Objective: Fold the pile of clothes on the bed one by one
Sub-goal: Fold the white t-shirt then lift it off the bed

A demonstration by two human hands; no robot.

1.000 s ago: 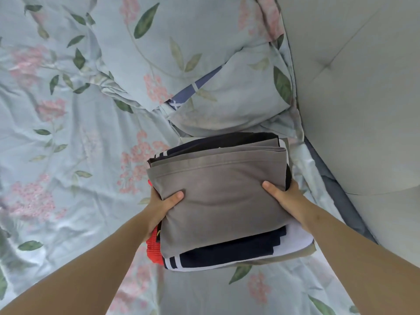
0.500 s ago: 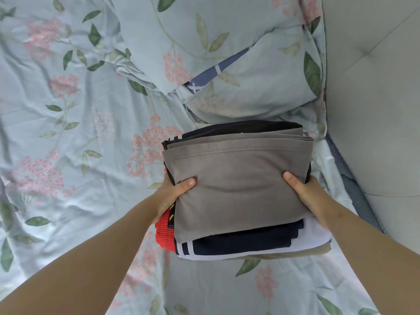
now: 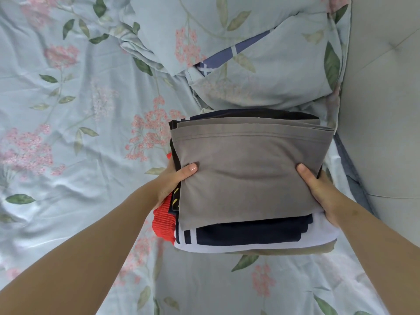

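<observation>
A stack of folded clothes [image 3: 247,178] is held between both hands above the floral bedsheet [image 3: 68,155]. A grey garment [image 3: 250,169] lies on top, with navy-and-white [image 3: 245,233], black, and red ribbed [image 3: 163,223] pieces beneath it. My left hand [image 3: 175,180] grips the stack's left side, thumb on the grey top and fingers hidden underneath. On the right side my right hand [image 3: 318,189] grips the same way, thumb pressed on top.
Two floral pillows [image 3: 261,64] lie just beyond the stack. A padded grey headboard [image 3: 386,110] fills the right side. The rumpled sheet stretches out to the left and below my arms.
The stack and both hands sit slightly further right and lower in view, nearer the headboard and pillows. The grip on both sides is unchanged.
</observation>
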